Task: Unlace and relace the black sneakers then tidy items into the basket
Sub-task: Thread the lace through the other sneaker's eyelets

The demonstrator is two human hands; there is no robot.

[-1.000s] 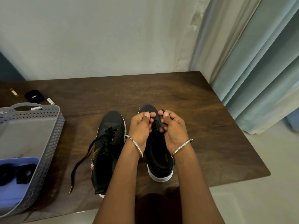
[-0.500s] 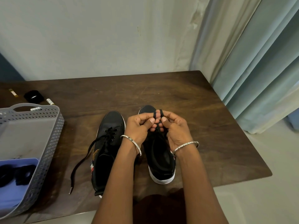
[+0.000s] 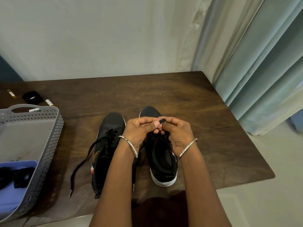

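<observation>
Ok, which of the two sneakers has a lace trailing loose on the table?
The left sneaker, nearer the basket: its loose lace trails across the table. On the right sneaker, the left hand and right hand pinch the lace.

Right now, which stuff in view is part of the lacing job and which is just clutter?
In the job: left hand and right hand pinching the lace; the sneaker beneath them; second sneaker, its lace trailing; grey basket for tidying.
Lying about: black round thing, small tubes, curtain.
</observation>
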